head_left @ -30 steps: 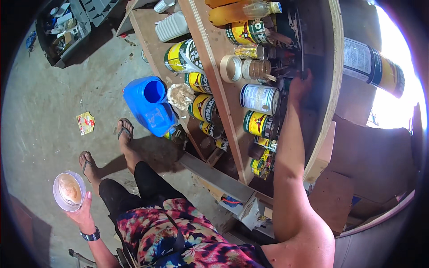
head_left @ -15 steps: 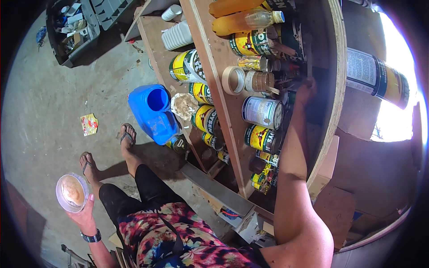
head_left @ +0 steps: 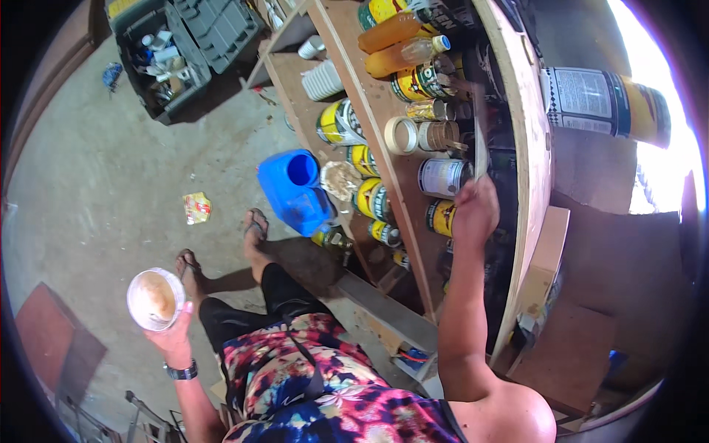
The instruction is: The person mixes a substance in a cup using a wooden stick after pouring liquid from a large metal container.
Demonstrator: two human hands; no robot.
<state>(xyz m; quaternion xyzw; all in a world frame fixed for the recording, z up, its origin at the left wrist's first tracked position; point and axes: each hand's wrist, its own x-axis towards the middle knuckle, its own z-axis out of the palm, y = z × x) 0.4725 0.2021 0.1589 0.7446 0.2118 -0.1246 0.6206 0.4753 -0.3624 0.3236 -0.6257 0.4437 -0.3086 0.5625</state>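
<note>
Looks like the fetching step: right hand (head_left: 476,208) is closed on a long thin pale flat strip (head_left: 481,140) poking ahead, left hand (head_left: 170,338) grips a round whitish cup (head_left: 137,299) of brownish stuff (head_left: 157,295). Next move probably calls for dodging the white-labelled metal can (head_left: 440,176) left of the right hand and pale plywood edge (head_left: 523,133) rightward; roomier around the left, over grey concrete floor (head_left: 96,214)

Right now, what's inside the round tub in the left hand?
The round tub in the left hand holds a tan substance, paler in patches, with some whitish inner wall bare around it. Whatever lies beneath the substance is covered.
</note>
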